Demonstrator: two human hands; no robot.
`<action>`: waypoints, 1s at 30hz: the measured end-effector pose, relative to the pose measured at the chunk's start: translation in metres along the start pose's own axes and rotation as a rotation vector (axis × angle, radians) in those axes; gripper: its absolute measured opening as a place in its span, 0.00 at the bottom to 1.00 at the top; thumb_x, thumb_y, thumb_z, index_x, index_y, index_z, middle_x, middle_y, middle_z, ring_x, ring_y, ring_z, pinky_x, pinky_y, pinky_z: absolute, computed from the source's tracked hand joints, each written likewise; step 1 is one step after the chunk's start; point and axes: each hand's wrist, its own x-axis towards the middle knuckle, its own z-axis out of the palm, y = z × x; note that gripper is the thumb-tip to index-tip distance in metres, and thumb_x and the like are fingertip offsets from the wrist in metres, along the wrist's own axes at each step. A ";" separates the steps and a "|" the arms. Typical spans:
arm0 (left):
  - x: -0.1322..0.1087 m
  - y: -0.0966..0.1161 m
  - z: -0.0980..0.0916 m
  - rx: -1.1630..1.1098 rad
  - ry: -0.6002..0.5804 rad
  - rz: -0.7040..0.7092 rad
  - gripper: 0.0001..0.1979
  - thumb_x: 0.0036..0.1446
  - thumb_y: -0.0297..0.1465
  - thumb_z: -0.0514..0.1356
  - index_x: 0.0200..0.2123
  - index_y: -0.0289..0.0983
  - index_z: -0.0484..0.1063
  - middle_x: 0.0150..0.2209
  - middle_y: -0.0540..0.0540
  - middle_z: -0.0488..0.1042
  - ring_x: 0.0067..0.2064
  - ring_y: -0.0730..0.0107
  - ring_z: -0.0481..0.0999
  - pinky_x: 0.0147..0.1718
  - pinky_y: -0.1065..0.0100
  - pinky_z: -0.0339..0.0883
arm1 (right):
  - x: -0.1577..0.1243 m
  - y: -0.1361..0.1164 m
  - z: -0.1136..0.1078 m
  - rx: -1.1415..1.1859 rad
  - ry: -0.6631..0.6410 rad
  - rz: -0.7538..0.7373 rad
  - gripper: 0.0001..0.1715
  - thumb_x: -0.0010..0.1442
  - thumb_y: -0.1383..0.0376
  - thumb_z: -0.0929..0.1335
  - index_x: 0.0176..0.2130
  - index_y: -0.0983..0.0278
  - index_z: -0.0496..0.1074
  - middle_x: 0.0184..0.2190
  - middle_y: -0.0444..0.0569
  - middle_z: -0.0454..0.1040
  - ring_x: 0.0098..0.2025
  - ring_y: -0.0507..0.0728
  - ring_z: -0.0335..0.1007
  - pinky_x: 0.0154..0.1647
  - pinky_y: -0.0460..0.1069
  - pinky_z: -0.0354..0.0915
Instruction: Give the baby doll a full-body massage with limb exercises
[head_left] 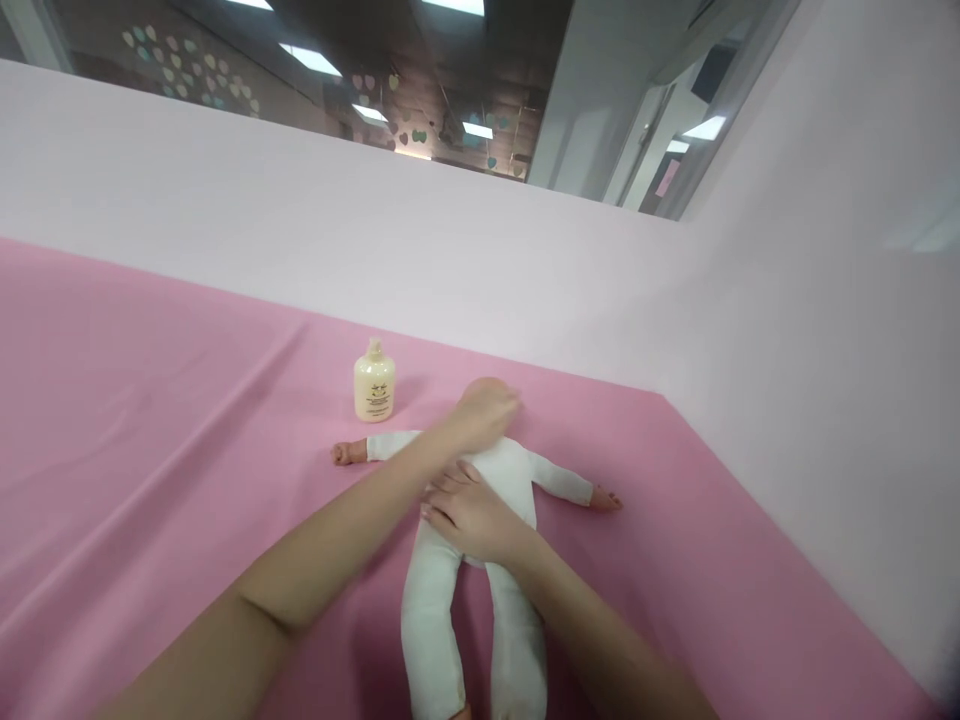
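White-clad baby doll [514, 485] lies flat on pink sheet [187, 430], arms spread. Left hand [486, 412] over doll's head and neck, motion-blurred; finger state and contact: cannot tell. Right hand [476, 515] open, palm down, fingers spread across doll's lower torso, gripping nothing. Cream pump bottle [374, 388] upright, to left of doll's head, beyond outstretched arm, apart from both hands. White wall [300, 220] beyond doll's head. Doing it well, likely: right palm flat, light, steadying doll; left strokes slow, soft, without neck pressure.
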 end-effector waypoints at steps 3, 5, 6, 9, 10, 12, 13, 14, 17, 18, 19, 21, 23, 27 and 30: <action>-0.004 0.025 0.048 -0.029 -0.253 0.113 0.19 0.70 0.35 0.47 0.55 0.39 0.73 0.65 0.41 0.67 0.65 0.57 0.65 0.66 0.50 0.53 | -0.009 0.002 0.013 0.053 0.055 0.066 0.16 0.67 0.68 0.63 0.49 0.64 0.77 0.48 0.51 0.81 0.49 0.60 0.76 0.53 0.53 0.69; -0.011 0.022 0.066 -0.051 -0.348 0.110 0.20 0.70 0.37 0.48 0.56 0.40 0.73 0.65 0.43 0.68 0.67 0.59 0.64 0.66 0.52 0.52 | -0.014 0.005 0.018 0.060 0.097 0.070 0.16 0.67 0.68 0.62 0.48 0.65 0.78 0.47 0.52 0.81 0.48 0.61 0.77 0.53 0.54 0.70; -0.014 0.016 0.071 -0.063 -0.346 0.099 0.20 0.70 0.38 0.48 0.57 0.41 0.73 0.65 0.44 0.68 0.67 0.60 0.64 0.67 0.54 0.52 | -0.017 0.007 0.019 0.063 0.107 0.052 0.17 0.68 0.68 0.62 0.48 0.65 0.78 0.47 0.52 0.81 0.49 0.61 0.77 0.55 0.55 0.69; -0.020 -0.003 0.077 -0.097 -0.248 0.069 0.21 0.71 0.38 0.48 0.61 0.43 0.70 0.66 0.47 0.66 0.68 0.63 0.62 0.67 0.58 0.51 | -0.029 0.012 0.019 0.110 0.124 0.000 0.19 0.69 0.68 0.61 0.53 0.64 0.76 0.52 0.52 0.79 0.55 0.60 0.74 0.61 0.57 0.66; -0.022 -0.008 0.078 -0.105 -0.220 0.058 0.22 0.71 0.39 0.48 0.62 0.43 0.69 0.67 0.47 0.66 0.68 0.63 0.61 0.67 0.59 0.50 | -0.034 0.013 0.017 0.131 0.134 -0.004 0.21 0.69 0.68 0.60 0.56 0.63 0.74 0.55 0.51 0.78 0.58 0.59 0.72 0.63 0.57 0.64; -0.026 -0.014 0.082 -0.118 -0.183 0.026 0.23 0.71 0.40 0.47 0.63 0.44 0.68 0.68 0.48 0.64 0.70 0.63 0.59 0.68 0.59 0.47 | -0.044 0.014 0.014 0.165 0.150 0.015 0.24 0.70 0.66 0.59 0.60 0.61 0.71 0.59 0.50 0.74 0.62 0.57 0.68 0.67 0.58 0.61; -0.029 -0.015 0.083 -0.127 -0.170 0.005 0.23 0.71 0.41 0.47 0.64 0.44 0.67 0.68 0.48 0.64 0.70 0.63 0.58 0.69 0.58 0.46 | -0.049 0.015 0.013 0.178 0.152 0.038 0.24 0.71 0.66 0.58 0.61 0.61 0.70 0.60 0.50 0.73 0.64 0.57 0.67 0.68 0.59 0.58; -0.033 -0.016 0.085 -0.138 -0.159 -0.015 0.24 0.71 0.42 0.46 0.65 0.45 0.65 0.69 0.48 0.62 0.71 0.63 0.57 0.69 0.58 0.45 | -0.054 0.016 0.011 0.190 0.150 0.065 0.25 0.71 0.65 0.58 0.62 0.60 0.69 0.61 0.49 0.73 0.65 0.57 0.66 0.70 0.60 0.56; -0.045 -0.017 0.087 -0.169 -0.140 -0.059 0.26 0.71 0.43 0.45 0.68 0.45 0.61 0.71 0.48 0.57 0.73 0.64 0.52 0.70 0.57 0.42 | -0.066 0.018 0.010 0.211 0.146 0.133 0.25 0.72 0.63 0.58 0.63 0.57 0.68 0.63 0.47 0.70 0.67 0.57 0.62 0.73 0.63 0.50; -0.050 -0.017 0.087 -0.176 -0.138 -0.072 0.26 0.71 0.43 0.44 0.68 0.45 0.60 0.71 0.48 0.56 0.73 0.64 0.50 0.70 0.57 0.41 | -0.069 0.020 0.011 0.215 0.149 0.148 0.25 0.72 0.63 0.57 0.64 0.56 0.68 0.63 0.47 0.69 0.68 0.57 0.60 0.73 0.63 0.49; -0.054 -0.018 0.086 -0.182 -0.138 -0.087 0.26 0.71 0.42 0.44 0.69 0.46 0.59 0.72 0.49 0.55 0.73 0.65 0.49 0.70 0.57 0.41 | -0.072 0.022 0.012 0.218 0.153 0.161 0.25 0.72 0.62 0.57 0.64 0.55 0.67 0.64 0.47 0.69 0.69 0.58 0.58 0.73 0.64 0.48; -0.063 -0.018 0.083 -0.188 -0.136 -0.124 0.26 0.71 0.41 0.43 0.69 0.46 0.59 0.72 0.49 0.54 0.74 0.64 0.48 0.70 0.57 0.41 | -0.075 0.030 0.014 0.217 0.165 0.192 0.26 0.72 0.61 0.57 0.65 0.56 0.66 0.65 0.47 0.68 0.71 0.58 0.54 0.73 0.64 0.46; -0.070 -0.015 0.077 -0.175 -0.121 -0.165 0.26 0.71 0.39 0.42 0.69 0.45 0.58 0.72 0.49 0.54 0.74 0.62 0.48 0.70 0.55 0.44 | -0.076 0.039 0.015 0.214 0.197 0.258 0.27 0.73 0.58 0.56 0.66 0.57 0.65 0.66 0.48 0.65 0.73 0.59 0.49 0.74 0.65 0.44; -0.081 0.001 0.069 -0.094 -0.099 -0.126 0.26 0.69 0.36 0.46 0.67 0.42 0.62 0.71 0.45 0.56 0.73 0.56 0.49 0.69 0.49 0.45 | -0.062 0.050 0.008 0.228 0.392 0.428 0.32 0.73 0.54 0.54 0.69 0.61 0.59 0.70 0.52 0.57 0.74 0.60 0.46 0.74 0.64 0.45; -0.089 0.016 0.075 -0.112 -0.198 0.008 0.22 0.64 0.35 0.51 0.57 0.43 0.74 0.65 0.45 0.68 0.70 0.52 0.57 0.68 0.49 0.49 | -0.039 0.040 -0.001 0.184 0.351 0.280 0.31 0.72 0.55 0.56 0.69 0.59 0.59 0.70 0.51 0.58 0.74 0.59 0.47 0.74 0.63 0.44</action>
